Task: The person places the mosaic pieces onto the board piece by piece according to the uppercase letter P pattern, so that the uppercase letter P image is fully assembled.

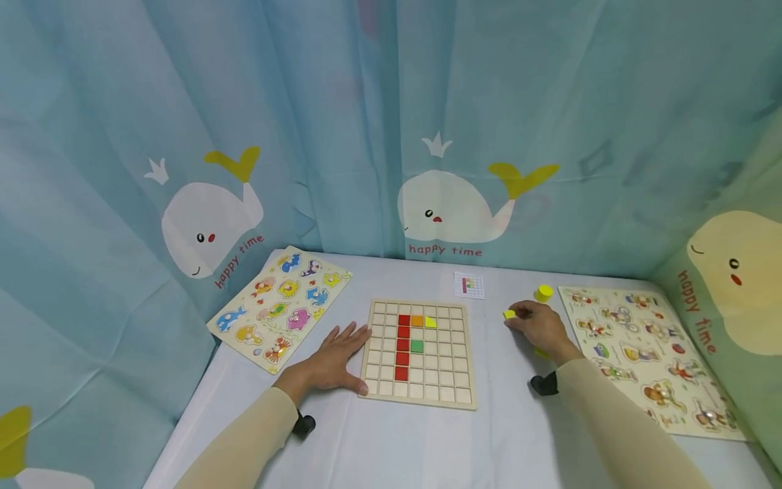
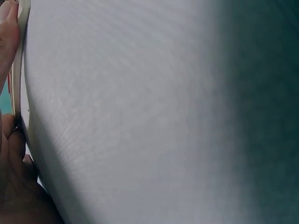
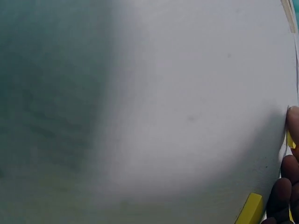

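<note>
A wooden grid board [image 1: 427,396] lies on the table, with several red squares [image 1: 402,344] in one column. An orange square [image 1: 417,320], a yellow piece with a cut-off corner [image 1: 430,322] and a green square [image 1: 417,346] also sit in its cells. My left hand [image 1: 330,358] rests at the board's left edge, fingers spread and thumb by the lower corner. Right of the board, my right hand [image 1: 540,329] pinches a small yellow block [image 1: 509,314] between thumb and fingers. Another yellow block [image 3: 250,210] lies beneath that hand, partly hidden in the head view.
A small card [image 1: 468,285] with a coloured grid pattern lies behind the board. Beyond my right hand stands a yellow cylinder [image 1: 543,293]. Picture puzzle boards lie at the left [image 1: 256,305] and right [image 1: 656,360]. A blue curtain [image 1: 342,136] borders the table's back.
</note>
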`<state>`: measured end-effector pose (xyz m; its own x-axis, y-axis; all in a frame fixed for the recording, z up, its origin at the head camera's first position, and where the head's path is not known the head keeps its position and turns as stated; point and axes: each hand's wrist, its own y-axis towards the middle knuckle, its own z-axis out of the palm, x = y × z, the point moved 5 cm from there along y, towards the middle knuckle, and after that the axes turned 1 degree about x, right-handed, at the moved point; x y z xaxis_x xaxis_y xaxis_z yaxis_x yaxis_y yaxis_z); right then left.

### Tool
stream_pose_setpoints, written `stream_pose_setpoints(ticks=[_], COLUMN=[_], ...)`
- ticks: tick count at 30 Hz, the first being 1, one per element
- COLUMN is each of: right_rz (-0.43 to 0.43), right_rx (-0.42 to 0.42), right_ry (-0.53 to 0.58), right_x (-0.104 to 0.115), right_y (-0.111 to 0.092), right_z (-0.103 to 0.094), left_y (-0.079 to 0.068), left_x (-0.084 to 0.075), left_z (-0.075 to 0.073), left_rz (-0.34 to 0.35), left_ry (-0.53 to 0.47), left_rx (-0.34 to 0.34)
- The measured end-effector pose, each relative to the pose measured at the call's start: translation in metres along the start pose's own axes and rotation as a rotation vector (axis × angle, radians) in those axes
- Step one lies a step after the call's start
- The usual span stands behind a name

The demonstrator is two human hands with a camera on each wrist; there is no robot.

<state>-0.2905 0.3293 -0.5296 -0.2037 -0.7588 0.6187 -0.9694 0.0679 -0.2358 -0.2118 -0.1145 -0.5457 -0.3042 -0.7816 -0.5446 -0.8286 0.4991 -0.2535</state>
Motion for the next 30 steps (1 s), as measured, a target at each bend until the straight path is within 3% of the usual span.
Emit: stream_pose_setpoints(ticks=[14,30], right_rz=[-0.084,-0.152], right_rx=[-0.005,-0.023], right_ry=[-0.058,-0.035], right_x=[0.003,0.010], right_y=[-0.007,-0.017], right_z=[0.006,0.009], left_y=[-0.003,-0.001], left_x=[-0.001,0.000], left_z=[0.000,0.001], left_rz=[0.001,0.016], left_ry=[0.012,0.008], left_rx=[0.002,-0.008])
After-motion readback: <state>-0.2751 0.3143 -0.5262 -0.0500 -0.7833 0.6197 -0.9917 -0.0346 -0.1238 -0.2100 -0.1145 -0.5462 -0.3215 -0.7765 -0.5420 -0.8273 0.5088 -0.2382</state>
